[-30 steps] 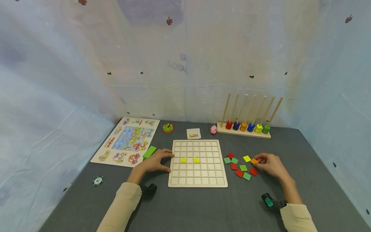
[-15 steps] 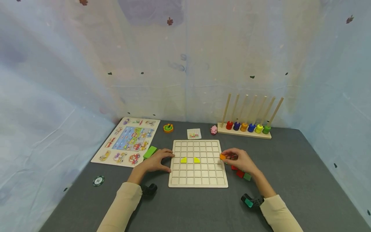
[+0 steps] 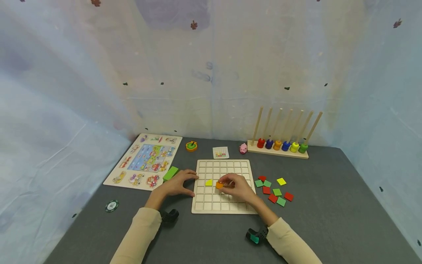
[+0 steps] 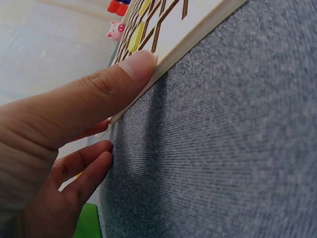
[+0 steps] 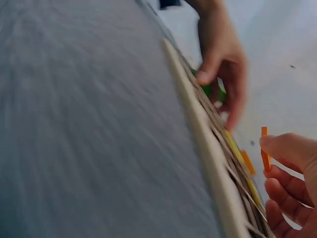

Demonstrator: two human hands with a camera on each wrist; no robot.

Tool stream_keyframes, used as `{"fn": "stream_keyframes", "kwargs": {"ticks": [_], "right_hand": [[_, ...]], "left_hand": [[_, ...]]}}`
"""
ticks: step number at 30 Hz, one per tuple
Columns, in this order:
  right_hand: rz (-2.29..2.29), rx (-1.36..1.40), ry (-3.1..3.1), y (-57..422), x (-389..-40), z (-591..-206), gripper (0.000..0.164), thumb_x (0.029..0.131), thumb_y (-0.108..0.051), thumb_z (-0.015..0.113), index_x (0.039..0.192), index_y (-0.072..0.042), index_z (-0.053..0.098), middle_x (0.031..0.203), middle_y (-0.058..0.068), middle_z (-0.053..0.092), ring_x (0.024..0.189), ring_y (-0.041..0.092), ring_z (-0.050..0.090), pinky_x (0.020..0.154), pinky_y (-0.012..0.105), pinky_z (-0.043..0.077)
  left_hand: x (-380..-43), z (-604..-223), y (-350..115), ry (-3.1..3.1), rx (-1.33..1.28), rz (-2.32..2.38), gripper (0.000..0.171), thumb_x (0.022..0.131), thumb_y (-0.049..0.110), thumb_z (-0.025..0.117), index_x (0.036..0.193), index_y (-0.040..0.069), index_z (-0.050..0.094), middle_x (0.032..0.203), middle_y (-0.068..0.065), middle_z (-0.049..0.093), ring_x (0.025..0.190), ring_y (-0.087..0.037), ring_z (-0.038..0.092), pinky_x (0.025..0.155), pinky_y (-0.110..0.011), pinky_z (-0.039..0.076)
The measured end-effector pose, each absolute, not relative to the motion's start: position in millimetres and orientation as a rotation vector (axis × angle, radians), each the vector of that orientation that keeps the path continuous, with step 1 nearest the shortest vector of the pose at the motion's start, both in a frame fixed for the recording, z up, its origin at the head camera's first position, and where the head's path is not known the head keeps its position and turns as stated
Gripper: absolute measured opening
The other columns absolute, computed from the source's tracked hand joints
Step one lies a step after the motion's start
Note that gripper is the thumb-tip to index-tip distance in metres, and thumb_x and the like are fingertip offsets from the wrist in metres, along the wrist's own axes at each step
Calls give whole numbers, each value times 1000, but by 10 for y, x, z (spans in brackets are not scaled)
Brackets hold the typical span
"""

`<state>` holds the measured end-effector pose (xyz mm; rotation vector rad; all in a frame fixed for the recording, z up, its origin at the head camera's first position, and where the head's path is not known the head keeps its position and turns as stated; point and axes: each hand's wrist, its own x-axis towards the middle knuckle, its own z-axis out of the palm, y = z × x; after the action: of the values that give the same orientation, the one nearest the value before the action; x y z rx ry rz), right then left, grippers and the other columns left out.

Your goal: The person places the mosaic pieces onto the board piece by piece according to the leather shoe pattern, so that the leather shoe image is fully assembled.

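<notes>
My right hand [image 3: 239, 187] pinches an orange square tile [image 3: 219, 185] between thumb and fingertips, over the middle of a pale wooden grid board [image 3: 206, 208]. In the right wrist view the orange tile [image 5: 265, 148] stands on edge between thumb and finger, apart from the board's surface. A yellow tile [image 3: 208, 182] lies in the grid left of that hand; a second yellow one is hidden behind the hand and orange tile. My left hand [image 3: 178, 183] rests at the board's left edge. Its thumb [image 4: 111, 82] touches the edge in the left wrist view, the fingers loosely extended.
Several loose red, green and yellow tiles [image 3: 273, 198] lie right of the board. Behind it are a small pattern card [image 3: 220, 152], a pink pig [image 3: 243, 148] and a peg stand [image 3: 278, 151]. A picture puzzle [image 3: 112, 179], green block [image 3: 170, 173] and poker chip [image 3: 112, 206] lie left.
My right hand has carried the orange tile left, from the loose tiles to over the middle of the board. The left hand has stayed at the board's edge.
</notes>
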<state>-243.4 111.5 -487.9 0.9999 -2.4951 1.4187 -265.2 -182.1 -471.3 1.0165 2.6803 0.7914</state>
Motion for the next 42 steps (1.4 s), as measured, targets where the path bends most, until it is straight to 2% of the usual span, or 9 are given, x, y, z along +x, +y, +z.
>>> {"fn": "stream_keyframes", "kwargs": {"ticks": [6,10,18,25,30,35,42], "right_hand": [[1305,1099,-2425,856,-2417,-4940,17,78,-8,76,93,-6,69,90,5,66,76,17,60,67,26,50],[1168,1132,-2447,769,-2420,-4965,11,79,-12,76,88,-11,70,87,-1,66,76,11,57,67,23,46],[1019,1118,-2481,767,-2385,-4965,5,79,-17,76,82,-14,75,93,-1,64,90,12,55,80,31,46],[956,1114,-2417,735,-2406,-4991,4,78,-16,76,80,-13,75,88,-1,65,85,13,55,77,30,46],[969,1113,-2398,708,-2416,-4999,7,79,-17,75,80,-11,74,88,1,66,85,14,55,77,30,45],[963,1120,-2414,741,-2405,-4961,7,80,-18,75,86,-13,74,92,2,62,88,14,52,78,31,44],[1129,1044,-2449,928,-2430,-4829,19,82,-16,72,99,-8,70,97,5,61,84,22,56,71,35,48]], "left_hand": [[-2645,-4716,-1807,2679,997,795,66,76,35,77,129,5,54,136,-15,43,126,-35,37,102,-53,30],[-2645,-4716,-1808,2693,1004,784,65,75,35,77,129,6,54,135,-14,43,126,-35,37,102,-53,31],[-2651,-4723,-1814,2692,987,799,65,75,34,78,129,6,55,135,-14,43,126,-34,37,102,-52,30],[-2675,-4748,-1826,2694,992,779,66,75,36,78,129,7,54,136,-14,43,126,-34,37,102,-53,30],[-2670,-4755,-1842,2691,1046,824,68,75,40,77,128,4,55,134,-17,44,124,-37,38,101,-55,30],[-2655,-4755,-1837,2715,1122,828,68,76,44,75,127,3,56,131,-17,46,121,-38,40,98,-55,32],[-2682,-4750,-1822,2690,1030,795,67,74,37,78,129,5,55,135,-14,44,125,-34,38,102,-52,30]]}}
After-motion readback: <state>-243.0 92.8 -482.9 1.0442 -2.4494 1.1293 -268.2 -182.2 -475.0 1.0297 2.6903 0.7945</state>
